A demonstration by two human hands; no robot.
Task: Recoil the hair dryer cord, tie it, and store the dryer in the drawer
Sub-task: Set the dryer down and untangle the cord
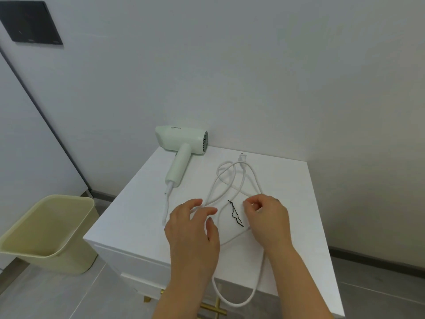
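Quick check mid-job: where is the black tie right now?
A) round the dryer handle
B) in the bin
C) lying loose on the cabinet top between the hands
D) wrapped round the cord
C: the black tie lies loose on the cabinet top, between the left hand and the right hand.

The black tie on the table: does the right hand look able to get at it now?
Probably yes. The black tie lies uncovered on the table, just beside the right hand; nothing stands between them.
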